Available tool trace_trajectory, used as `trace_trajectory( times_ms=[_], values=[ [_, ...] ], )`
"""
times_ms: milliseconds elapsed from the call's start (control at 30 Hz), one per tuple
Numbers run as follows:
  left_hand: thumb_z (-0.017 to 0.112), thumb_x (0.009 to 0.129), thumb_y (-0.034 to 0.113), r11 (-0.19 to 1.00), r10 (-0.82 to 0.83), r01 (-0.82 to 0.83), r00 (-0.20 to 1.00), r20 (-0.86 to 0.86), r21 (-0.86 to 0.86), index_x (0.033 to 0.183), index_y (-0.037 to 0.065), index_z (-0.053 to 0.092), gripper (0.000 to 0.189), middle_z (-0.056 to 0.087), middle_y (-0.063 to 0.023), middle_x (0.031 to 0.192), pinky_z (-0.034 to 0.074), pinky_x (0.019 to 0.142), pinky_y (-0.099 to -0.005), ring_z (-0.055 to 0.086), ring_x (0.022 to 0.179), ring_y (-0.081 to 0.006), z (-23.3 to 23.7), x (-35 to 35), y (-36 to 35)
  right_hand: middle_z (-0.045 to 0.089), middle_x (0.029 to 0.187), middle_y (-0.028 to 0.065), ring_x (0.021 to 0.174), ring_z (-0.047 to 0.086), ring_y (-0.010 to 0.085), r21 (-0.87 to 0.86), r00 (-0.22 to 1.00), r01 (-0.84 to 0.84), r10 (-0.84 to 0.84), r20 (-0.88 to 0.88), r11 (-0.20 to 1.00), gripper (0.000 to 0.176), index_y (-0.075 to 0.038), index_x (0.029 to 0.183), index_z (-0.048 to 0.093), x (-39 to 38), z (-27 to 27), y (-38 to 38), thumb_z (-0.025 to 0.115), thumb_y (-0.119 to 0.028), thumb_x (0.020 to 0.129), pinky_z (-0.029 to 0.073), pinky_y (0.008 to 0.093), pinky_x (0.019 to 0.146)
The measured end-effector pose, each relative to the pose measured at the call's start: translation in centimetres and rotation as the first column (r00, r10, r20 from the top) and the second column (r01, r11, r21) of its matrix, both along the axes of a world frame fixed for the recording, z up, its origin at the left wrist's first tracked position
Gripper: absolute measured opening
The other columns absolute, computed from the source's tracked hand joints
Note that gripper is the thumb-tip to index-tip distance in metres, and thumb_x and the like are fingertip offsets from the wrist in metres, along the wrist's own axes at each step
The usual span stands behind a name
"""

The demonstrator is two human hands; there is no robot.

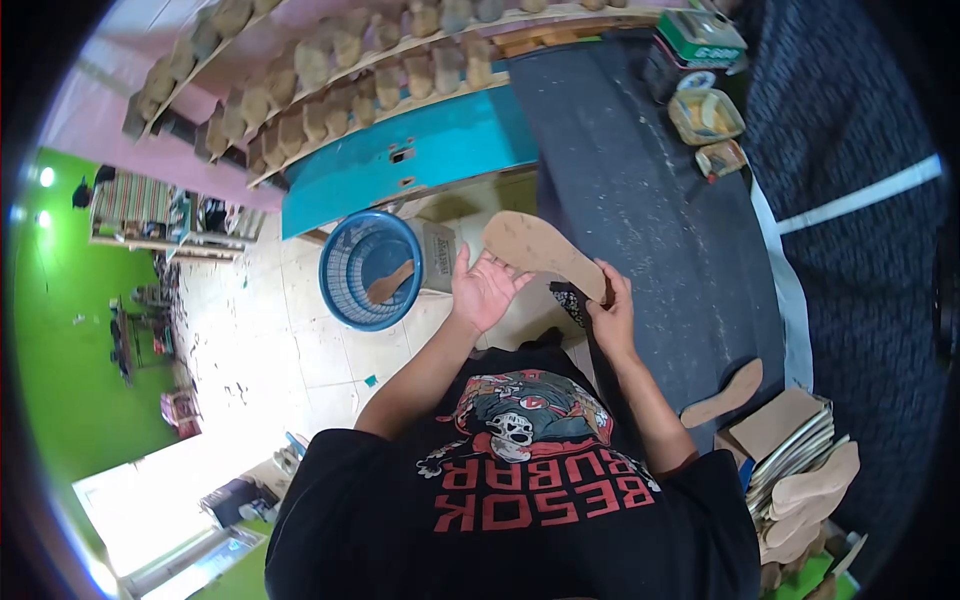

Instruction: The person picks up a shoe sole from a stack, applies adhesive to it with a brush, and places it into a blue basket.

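Note:
A tan, sole-shaped insole [535, 246] is held up in front of my body, between the blue basket and the dark table. My right hand [612, 308] grips its narrow end, thumb and fingers closed on it. My left hand [487, 290] is palm up with its fingers spread, just below the insole's wide end; whether the fingertips touch it I cannot tell. Another insole [725, 396] lies on the dark table near its right edge. A brown insole [391, 283] rests inside the blue basket [330, 272].
The dark table [620, 180] runs along my right. On its far side are a green box [700, 38] and a yellowish tub [706, 116]. Stacked insoles [812, 490] stand at lower right. Shelves of shoe lasts [310, 65] and a teal board [440, 145] lie ahead.

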State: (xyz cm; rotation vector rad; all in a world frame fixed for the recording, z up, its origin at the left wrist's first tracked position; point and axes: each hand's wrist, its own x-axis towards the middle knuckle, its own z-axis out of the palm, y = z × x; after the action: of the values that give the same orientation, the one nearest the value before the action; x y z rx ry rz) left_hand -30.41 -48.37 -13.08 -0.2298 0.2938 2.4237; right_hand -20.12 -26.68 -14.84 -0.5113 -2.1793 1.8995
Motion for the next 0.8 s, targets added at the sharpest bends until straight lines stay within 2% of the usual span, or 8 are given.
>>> trace_trajectory(
  times_ms=[133,167,333,500,600,667,733,800],
  values=[
    [0.029,0.105,0.061,0.939,0.171,-0.177,0.984,-0.045,-0.295,0.158,0.014,0.03,0.071,0.043,-0.0109,0.158,0.025,0.12,-0.0623,0.036,0.148,-0.0342,-0.6,0.5,-6.6,0.046,0.13,0.0122,0.127,0.053,0.0253,0.082,0.995,-0.103,0.102,0.01,0.991,0.071,-0.006,0.139,0.053,-1.1,-1.8,-3.3,0.049,0.022,0.074,0.042,0.033,0.109],
    [0.029,0.105,0.063,0.908,0.172,-0.185,0.983,-0.07,-0.377,0.159,0.013,0.028,0.073,0.043,-0.0098,0.158,0.024,0.119,-0.0638,0.036,0.148,-0.0339,-0.9,0.6,-8.2,0.045,0.131,0.0121,0.127,0.052,0.0253,-0.029,0.993,-0.112,0.112,0.026,0.993,0.073,-0.007,0.14,0.05,-1.3,-2.2,-4.5,0.048,0.023,0.074,0.041,0.033,0.11],
    [0.028,0.104,0.066,0.897,0.09,-0.121,0.992,-0.092,-0.425,0.161,0.014,0.022,0.077,0.037,-0.0081,0.161,0.027,0.117,-0.0647,0.035,0.148,-0.0318,-3.5,2.3,-16.9,0.05,0.134,0.0095,0.127,0.051,0.0218,-0.142,0.983,-0.136,0.151,0.108,0.981,0.073,-0.008,0.144,0.04,-1.9,-1.8,-12.3,0.049,0.019,0.077,0.04,0.0341,0.111],
    [0.026,0.103,0.068,0.889,0.02,-0.002,0.999,0.035,-0.458,0.161,0.013,0.021,0.079,0.036,-0.0066,0.16,0.028,0.117,-0.0642,0.035,0.148,-0.0301,-6.7,4.0,-22.6,0.056,0.117,0.0097,0.112,0.056,0.0222,-0.496,0.947,0.189,-0.024,0.319,0.848,0.041,-0.004,0.131,0.054,-2.4,-5.1,-16.2,0.056,-0.018,0.092,0.044,0.0333,0.099],
    [0.023,0.103,0.07,0.84,-0.064,0.133,0.987,0.147,-0.526,0.156,0.016,0.03,0.076,0.04,-0.0063,0.157,0.033,0.113,-0.0613,0.039,0.144,-0.0291,-9.9,5.5,-25.7,0.059,0.111,0.0083,0.106,0.058,0.0212,-0.417,0.834,0.316,-0.04,0.55,0.852,0.035,-0.004,0.124,0.058,-1.7,-5.9,-18.6,0.058,-0.023,0.095,0.046,0.0346,0.095],
    [0.023,0.103,0.071,0.791,-0.179,0.263,0.963,0.203,-0.552,0.153,0.018,0.033,0.073,0.044,-0.0054,0.154,0.037,0.107,-0.0563,0.044,0.139,-0.029,-12.2,6.1,-27.9,0.059,0.113,0.009,0.105,0.058,0.0222,-0.477,0.859,0.277,0.007,0.512,0.834,0.038,-0.003,0.122,0.058,0.0,-10.5,-19.5,0.059,-0.029,0.096,0.048,0.036,0.093],
    [0.022,0.103,0.07,0.777,-0.111,0.261,0.952,0.284,-0.573,0.148,0.02,0.038,0.069,0.051,-0.0049,0.147,0.04,0.101,-0.0509,0.049,0.13,-0.0269,-11.7,6.5,-29.2,0.057,0.12,0.013,0.112,0.057,0.0268,-0.348,0.787,0.178,0.079,0.611,0.921,0.049,-0.007,0.13,0.056,0.2,-10.5,-22.0,0.057,-0.04,0.093,0.049,0.0408,0.092],
    [0.02,0.104,0.068,0.775,-0.056,0.225,0.955,0.29,-0.591,0.146,0.021,0.041,0.066,0.055,-0.0045,0.139,0.04,0.098,-0.0483,0.051,0.122,-0.0241,-12.9,6.8,-30.9,0.059,0.114,0.014,0.099,0.062,0.0254,-0.203,0.706,0.168,0.026,0.708,0.965,0.052,-0.007,0.13,0.055,-0.7,-8.2,-25.0,0.051,-0.047,0.097,0.052,0.0394,0.085]
  ],
)
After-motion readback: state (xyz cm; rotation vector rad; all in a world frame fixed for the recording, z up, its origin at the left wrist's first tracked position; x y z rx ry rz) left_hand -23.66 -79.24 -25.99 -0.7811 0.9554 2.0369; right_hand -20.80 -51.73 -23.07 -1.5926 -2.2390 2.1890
